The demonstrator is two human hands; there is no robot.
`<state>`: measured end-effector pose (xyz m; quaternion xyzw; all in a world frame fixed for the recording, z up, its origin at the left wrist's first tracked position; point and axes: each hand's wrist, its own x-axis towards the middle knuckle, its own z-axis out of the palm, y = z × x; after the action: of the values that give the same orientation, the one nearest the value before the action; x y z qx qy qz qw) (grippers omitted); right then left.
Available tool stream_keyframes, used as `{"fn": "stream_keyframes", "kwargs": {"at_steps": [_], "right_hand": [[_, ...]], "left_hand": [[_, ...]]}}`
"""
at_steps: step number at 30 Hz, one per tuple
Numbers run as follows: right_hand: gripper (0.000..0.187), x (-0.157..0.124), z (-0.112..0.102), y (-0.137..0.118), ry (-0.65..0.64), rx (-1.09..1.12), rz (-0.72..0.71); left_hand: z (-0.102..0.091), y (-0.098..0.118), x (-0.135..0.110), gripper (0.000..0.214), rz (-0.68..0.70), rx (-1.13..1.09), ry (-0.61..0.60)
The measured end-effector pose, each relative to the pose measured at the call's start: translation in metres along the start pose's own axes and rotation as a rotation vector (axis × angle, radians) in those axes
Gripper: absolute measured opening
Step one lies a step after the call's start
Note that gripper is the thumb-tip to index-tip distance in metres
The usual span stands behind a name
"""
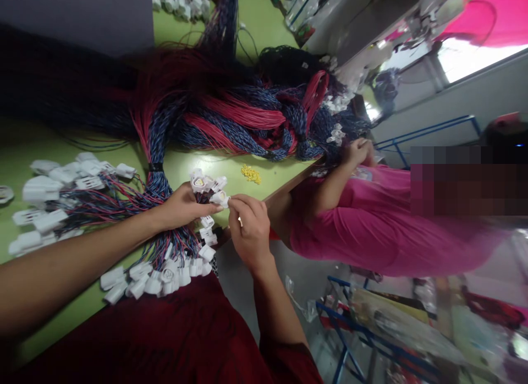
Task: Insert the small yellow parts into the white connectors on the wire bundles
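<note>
My left hand (181,207) is closed around a small bunch of wired white plastic connectors (208,181), which stick out past its thumb and fingers. At least one of them shows yellow inside its open end. The fingertips of my right hand (252,230) are pinched together against the nearest connector (220,198); what sits between them is hidden. Just beyond lies a little heap of small yellow pieces (251,174) on the green table (284,177). More white connectors (165,276) on twisted wires hang at the table's near edge, below my left hand.
A thick wire bundle (239,111), red and blue-black, stretches across the table, with a tied branch (155,168) fanning out to connectors (53,191) at left. A co-worker in a pink shirt (363,224) is at the table's right side. Blue metal racks (346,340) stand lower right.
</note>
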<state>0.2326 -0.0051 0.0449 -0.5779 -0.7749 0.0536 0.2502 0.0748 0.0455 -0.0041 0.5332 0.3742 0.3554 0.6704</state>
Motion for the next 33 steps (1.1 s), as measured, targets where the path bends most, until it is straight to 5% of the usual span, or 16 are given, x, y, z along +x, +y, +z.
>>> {"fn": "stream_keyframes", "kwargs": {"at_steps": [10, 26, 33], "right_hand": [[0.028, -0.009, 0.01, 0.011, 0.115, 0.146, 0.011], [0.023, -0.001, 0.008, 0.004, 0.003, 0.08, -0.022], [0.027, -0.016, 0.023, -0.018, 0.154, 0.344, 0.28]], "left_hand": [[0.003, 0.004, 0.0, 0.023, -0.029, -0.098, 0.064], [0.0, -0.003, 0.0, 0.016, -0.067, -0.024, 0.072], [0.003, 0.005, -0.001, 0.023, -0.062, -0.056, 0.167]]}}
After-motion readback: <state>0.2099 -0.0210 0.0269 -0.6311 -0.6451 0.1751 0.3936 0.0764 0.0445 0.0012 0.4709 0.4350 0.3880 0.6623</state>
